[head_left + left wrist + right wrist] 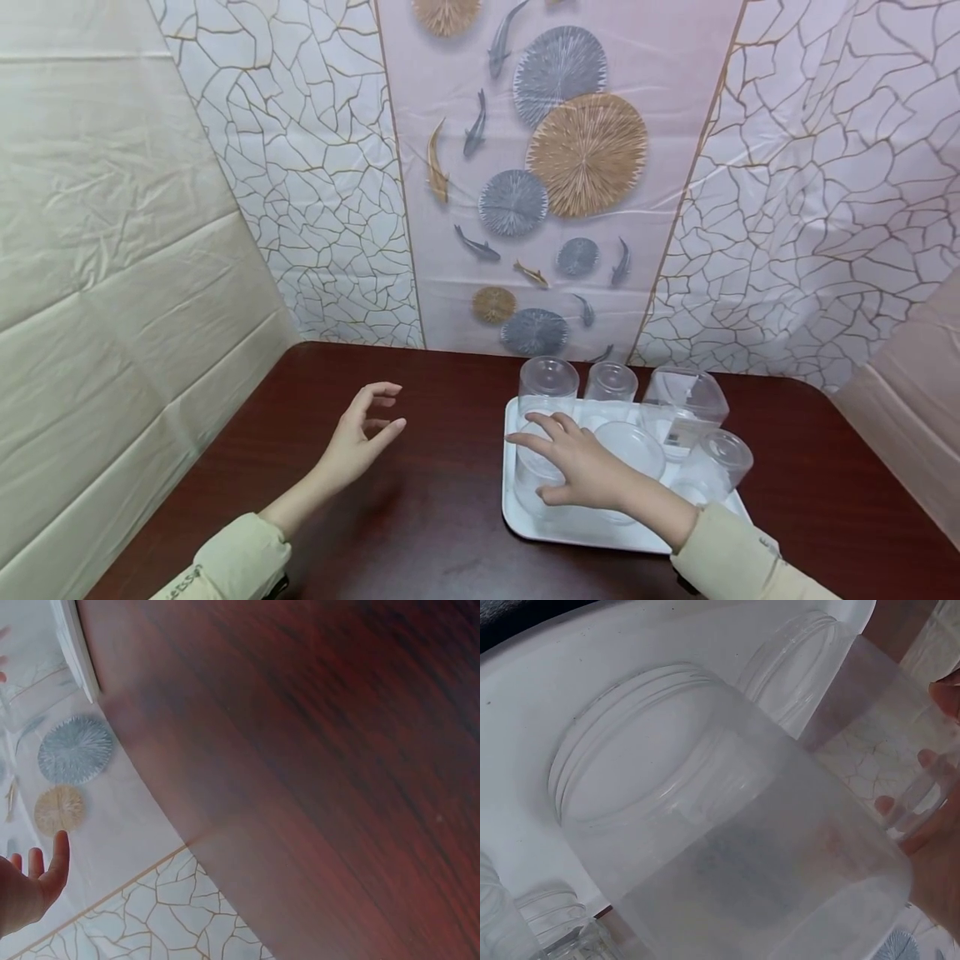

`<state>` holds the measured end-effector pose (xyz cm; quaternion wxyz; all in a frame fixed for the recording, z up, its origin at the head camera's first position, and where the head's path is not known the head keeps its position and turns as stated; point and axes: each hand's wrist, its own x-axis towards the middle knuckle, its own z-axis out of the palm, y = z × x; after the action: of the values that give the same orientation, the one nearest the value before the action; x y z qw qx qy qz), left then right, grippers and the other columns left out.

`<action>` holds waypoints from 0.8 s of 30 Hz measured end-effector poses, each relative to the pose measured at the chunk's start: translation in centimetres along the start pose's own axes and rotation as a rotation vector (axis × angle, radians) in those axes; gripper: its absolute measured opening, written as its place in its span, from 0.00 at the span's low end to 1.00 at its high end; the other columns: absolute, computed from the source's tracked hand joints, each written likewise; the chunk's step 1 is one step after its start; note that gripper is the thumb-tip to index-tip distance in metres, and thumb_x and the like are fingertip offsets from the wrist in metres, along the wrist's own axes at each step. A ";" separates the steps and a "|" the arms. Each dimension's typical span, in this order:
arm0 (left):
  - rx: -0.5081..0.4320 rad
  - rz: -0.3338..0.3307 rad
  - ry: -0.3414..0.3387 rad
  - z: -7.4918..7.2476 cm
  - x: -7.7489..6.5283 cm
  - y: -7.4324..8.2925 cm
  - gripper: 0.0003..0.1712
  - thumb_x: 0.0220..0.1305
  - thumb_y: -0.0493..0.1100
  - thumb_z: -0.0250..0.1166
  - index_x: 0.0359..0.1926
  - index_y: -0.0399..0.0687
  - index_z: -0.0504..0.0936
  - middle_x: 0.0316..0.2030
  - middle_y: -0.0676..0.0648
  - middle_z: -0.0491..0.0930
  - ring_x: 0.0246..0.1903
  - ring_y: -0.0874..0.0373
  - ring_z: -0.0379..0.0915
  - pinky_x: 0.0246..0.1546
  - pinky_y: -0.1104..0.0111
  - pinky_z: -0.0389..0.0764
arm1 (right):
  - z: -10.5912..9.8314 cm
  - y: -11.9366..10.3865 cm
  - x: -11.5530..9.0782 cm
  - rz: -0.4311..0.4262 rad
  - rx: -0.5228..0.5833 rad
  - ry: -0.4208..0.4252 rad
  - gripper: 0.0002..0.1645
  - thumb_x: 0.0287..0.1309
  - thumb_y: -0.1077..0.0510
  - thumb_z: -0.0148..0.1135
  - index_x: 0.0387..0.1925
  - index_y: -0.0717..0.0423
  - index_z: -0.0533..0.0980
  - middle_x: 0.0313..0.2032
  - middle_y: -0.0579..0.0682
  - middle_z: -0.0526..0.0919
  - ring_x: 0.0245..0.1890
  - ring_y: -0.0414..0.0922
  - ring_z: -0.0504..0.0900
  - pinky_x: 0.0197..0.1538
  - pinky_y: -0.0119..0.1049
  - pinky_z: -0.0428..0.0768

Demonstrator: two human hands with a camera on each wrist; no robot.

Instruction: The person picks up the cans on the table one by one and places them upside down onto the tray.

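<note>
My right hand [588, 467] is over the left part of a white tray [510, 492], fingers spread and thumb apart. Just under its fingers, at the front left, a clear plastic jar [534, 492] stands mouth down. In the right wrist view, fingertips show close around the base of that jar [870, 712]. Nearer that camera, a wider clear jar [727, 847] rests with its threaded mouth on the tray. My left hand [360, 433] hovers above the table left of the tray, fingers loosely bent, holding nothing. The left wrist view catches part of a hand [34, 889] at its edge.
Behind the right hand stand a tall clear jar [549, 379], a smaller one [611, 382] and a squarish labelled container [686, 396]. Another clear jar [723, 458] is at the tray's right. The dark red wooden table [435, 500] meets a patterned wall covering [337, 250].
</note>
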<state>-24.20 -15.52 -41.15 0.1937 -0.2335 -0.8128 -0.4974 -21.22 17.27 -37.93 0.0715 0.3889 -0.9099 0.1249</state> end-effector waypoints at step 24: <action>0.055 -0.028 -0.037 -0.1 -0.6 -0.2 0.22 0.57 0.35 0.66 0.53 0.47 0.73 0.51 0.47 0.74 0.47 0.58 0.69 0.40 0.59 0.81 | -2.0 -0.1 -1.3 -0.021 -0.066 0.154 0.39 0.49 0.42 0.67 0.63 0.45 0.67 0.60 0.55 0.70 0.61 0.54 0.68 0.54 0.58 0.72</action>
<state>-23.83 -15.78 -41.64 0.1781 -0.2260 -0.8327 -0.4731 -20.17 18.70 -36.26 0.1552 0.3850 -0.9014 0.1234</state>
